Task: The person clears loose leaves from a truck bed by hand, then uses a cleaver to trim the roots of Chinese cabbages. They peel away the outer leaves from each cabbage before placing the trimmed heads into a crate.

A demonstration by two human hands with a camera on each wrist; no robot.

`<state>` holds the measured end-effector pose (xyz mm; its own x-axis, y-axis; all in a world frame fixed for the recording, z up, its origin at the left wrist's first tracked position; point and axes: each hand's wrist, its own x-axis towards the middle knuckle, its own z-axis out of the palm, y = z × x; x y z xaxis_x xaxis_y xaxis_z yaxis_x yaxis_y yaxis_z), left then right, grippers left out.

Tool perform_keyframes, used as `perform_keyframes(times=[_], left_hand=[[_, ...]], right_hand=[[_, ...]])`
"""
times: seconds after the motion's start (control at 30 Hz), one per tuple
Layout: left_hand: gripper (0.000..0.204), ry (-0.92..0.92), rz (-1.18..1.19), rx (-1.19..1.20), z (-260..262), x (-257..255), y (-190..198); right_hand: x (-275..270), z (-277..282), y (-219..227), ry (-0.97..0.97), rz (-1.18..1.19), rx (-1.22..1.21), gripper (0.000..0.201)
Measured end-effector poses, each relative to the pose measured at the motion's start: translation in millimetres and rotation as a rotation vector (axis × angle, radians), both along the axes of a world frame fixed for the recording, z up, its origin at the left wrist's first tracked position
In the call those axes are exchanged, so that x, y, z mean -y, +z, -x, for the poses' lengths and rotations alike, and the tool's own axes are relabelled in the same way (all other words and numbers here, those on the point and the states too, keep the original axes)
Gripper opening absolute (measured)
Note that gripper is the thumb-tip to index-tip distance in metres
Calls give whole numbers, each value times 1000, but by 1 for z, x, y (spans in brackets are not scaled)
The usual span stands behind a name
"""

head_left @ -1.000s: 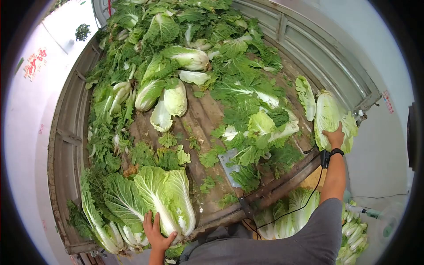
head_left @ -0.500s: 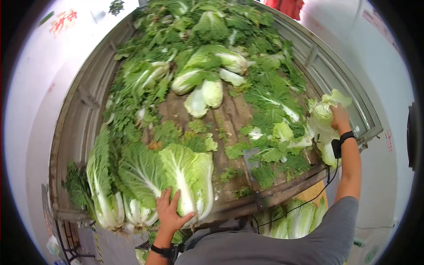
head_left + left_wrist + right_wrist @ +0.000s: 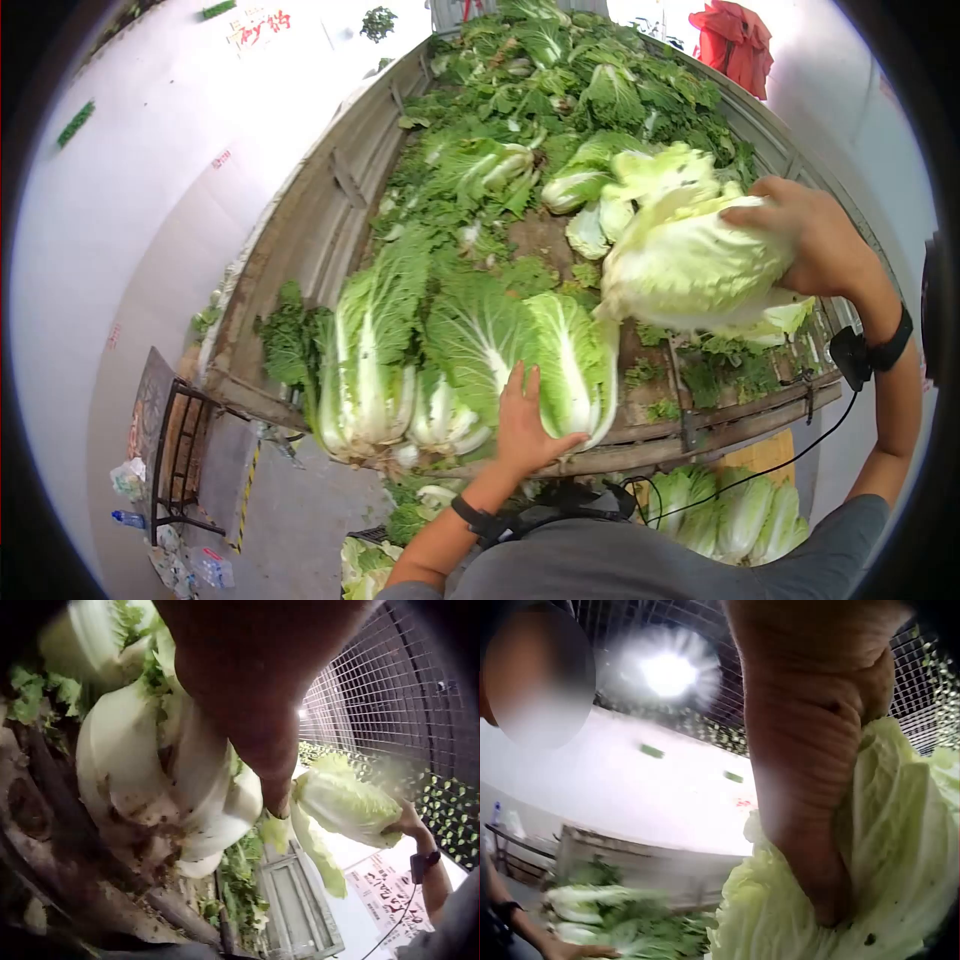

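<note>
A pale napa cabbage [image 3: 690, 265] hangs over the truck bed, its root end pointing left in the head view. My right hand [image 3: 815, 240] grips it from the leafy end; the right wrist view shows the thumb pressed into the cabbage leaves [image 3: 900, 847]. My left hand [image 3: 528, 425] rests with straight fingers on a green-leaved napa cabbage [image 3: 572, 365] at the bed's near edge. Beside that one, several more cabbages [image 3: 370, 360] lie in a row with root ends toward me. Dirty white bases [image 3: 120, 750] fill the left wrist view.
Loose leaves and a few heads cover the truck bed [image 3: 540, 240], which has metal side walls [image 3: 310, 200]. Below the near edge, more cabbages [image 3: 740, 515] lie at the right. A black metal frame [image 3: 185, 450] stands left; a cable [image 3: 780, 470] runs from the right wrist.
My right hand has lifted the pale cabbage from the bed's right corner and brought it left and closer. The left hand stays on its cabbage. The head view has turned left.
</note>
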<state>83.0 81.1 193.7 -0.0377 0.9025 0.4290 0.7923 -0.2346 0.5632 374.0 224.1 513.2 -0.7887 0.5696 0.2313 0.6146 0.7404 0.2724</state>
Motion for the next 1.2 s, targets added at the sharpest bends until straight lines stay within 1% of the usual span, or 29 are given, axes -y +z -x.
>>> perform_keyframes(times=[0.03,0.07,0.1,0.17,0.2,0.23,0.27,0.3,0.33,0.37,0.43,0.5,0.53,0.57,0.6,0.63,0.67,0.7,0.73,0.77,0.83,0.87,0.9,0.97,1.03,1.07,1.1,1.17,1.2], left_hand=[[119,-20,-136,81,6,7,14],[123,-65,-256,72,14,13,31],[122,-70,-323,66,22,19,43],[120,-81,-458,52,37,35,61],[114,58,-438,159,45,54,69],[111,83,-415,168,58,66,64],[108,105,-391,174,74,75,56],[104,127,-364,180,86,84,52],[99,136,-449,170,94,96,55],[99,173,-429,181,101,108,56],[98,250,-386,208,113,134,52],[97,330,-307,340,130,154,21],[97,372,-260,411,136,164,8],[93,400,-277,481,141,174,0],[89,430,-287,554,146,186,-6],[86,463,-290,631,149,200,-14],[85,499,-240,796,155,217,-26],[86,538,-185,961,162,236,-39],[74,464,-289,1035,167,253,-49],[63,391,-384,1100,176,273,-59],[45,662,-203,1240,195,341,-97],[44,717,-102,1295,191,364,-82],[43,759,-36,1351,189,373,-50],[43,840,19,1396,189,385,-41],[45,923,16,1369,189,416,-60],[48,877,31,1349,188,431,-77],[49,883,46,1424,186,441,-96],[51,902,70,1583,175,460,-128],[51,960,165,1510,164,452,-134]], right_hand=[[17,21,9,26,54,6,72],[34,39,16,53,109,14,73],[49,60,23,81,167,27,73],[77,120,34,287,325,130,71],[87,143,37,321,369,154,71],[94,164,37,355,411,181,70],[99,183,33,407,402,182,71],[105,203,31,391,430,224,71],[111,225,29,377,463,268,71],[115,242,27,362,496,312,71],[117,268,18,447,440,193,69],[117,289,5,513,397,52,66],[117,299,-1,536,380,-29,64],[117,304,-7,556,367,-106,62],[120,307,-8,584,352,-123,53],[124,305,-12,578,350,-159,51],[127,302,-19,569,352,-193,48],[129,299,-29,556,358,-227,46],[128,292,-45,584,294,-276,40],[126,285,-62,568,286,-303,39],[128,267,-107,505,308,-365,36],[129,256,-138,492,333,-423,31],[131,246,-168,435,408,-449,31],[141,227,-228,348,536,-506,29],[156,211,-277,296,636,-526,29],[165,205,-300,283,660,-540,28],[177,202,-320,268,687,-551,27],[202,201,-352,280,808,-470,29],[210,201,-367,284,868,-427,30]])
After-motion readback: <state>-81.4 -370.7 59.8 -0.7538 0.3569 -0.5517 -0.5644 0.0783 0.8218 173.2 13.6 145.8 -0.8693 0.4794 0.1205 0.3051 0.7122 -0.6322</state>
